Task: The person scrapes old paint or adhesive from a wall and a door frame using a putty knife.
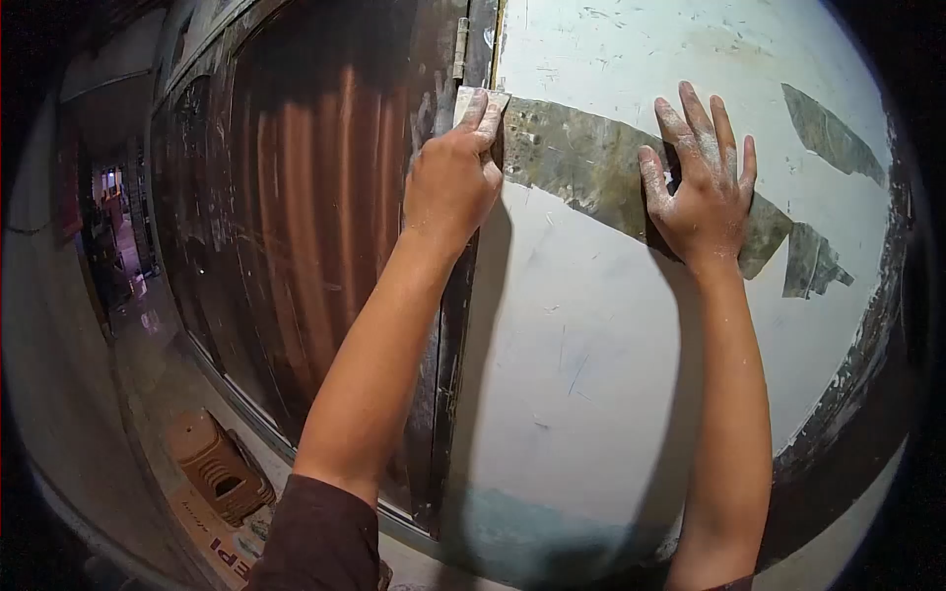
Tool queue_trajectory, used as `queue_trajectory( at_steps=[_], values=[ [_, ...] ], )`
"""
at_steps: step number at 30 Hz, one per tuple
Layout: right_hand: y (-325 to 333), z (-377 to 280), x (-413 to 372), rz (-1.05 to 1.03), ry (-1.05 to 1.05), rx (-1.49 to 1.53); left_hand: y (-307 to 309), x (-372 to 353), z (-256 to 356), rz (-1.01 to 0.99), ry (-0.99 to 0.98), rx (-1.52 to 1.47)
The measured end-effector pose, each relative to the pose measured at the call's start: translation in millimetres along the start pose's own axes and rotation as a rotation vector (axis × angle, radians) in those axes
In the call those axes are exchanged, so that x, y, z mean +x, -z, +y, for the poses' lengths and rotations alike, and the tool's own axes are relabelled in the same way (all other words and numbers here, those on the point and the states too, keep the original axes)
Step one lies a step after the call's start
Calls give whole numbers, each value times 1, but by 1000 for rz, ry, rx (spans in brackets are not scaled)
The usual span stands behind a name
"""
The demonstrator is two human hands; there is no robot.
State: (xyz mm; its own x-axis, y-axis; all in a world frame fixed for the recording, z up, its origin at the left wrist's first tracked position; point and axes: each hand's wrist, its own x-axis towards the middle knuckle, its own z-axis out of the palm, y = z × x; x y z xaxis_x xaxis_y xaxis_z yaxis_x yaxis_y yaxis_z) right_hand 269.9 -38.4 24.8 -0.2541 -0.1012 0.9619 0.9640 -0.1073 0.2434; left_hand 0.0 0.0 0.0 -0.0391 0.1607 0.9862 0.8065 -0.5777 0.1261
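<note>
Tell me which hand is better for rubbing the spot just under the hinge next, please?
Probably the left hand: it holds a small pale piece right there, just below the hinge. The right hand lies spread over the grey patch, farther away, with no tool showing.

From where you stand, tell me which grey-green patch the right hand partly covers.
The longest, slanting band under the right hand; the smaller upper-right patch and jagged lower-right patch have no hand on them.

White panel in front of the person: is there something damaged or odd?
Yes, the white panel looks damaged: a ragged dark patch crosses it beneath the right hand, and smaller jagged patches lie farther right, breaking up the white.
</note>
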Motion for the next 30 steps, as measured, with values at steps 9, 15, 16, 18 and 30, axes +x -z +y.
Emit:
queue_trajectory(
  at_steps=[9,15,16,18,30],
  values=[
    [2,1,4,32,27,41,8,2,2,-37,21,16],
    [5,-2,2,37,23,63,11,9,4,-153,94,82],
    [6,-2,2,12,11,48,8,8,2,-44,27,21],
    [7,-2,2,-22,-3,34,6,8,0,-50,30,32],
    [5,-1,1,11,17,71,7,22,5,-59,87,63]
  ],
)
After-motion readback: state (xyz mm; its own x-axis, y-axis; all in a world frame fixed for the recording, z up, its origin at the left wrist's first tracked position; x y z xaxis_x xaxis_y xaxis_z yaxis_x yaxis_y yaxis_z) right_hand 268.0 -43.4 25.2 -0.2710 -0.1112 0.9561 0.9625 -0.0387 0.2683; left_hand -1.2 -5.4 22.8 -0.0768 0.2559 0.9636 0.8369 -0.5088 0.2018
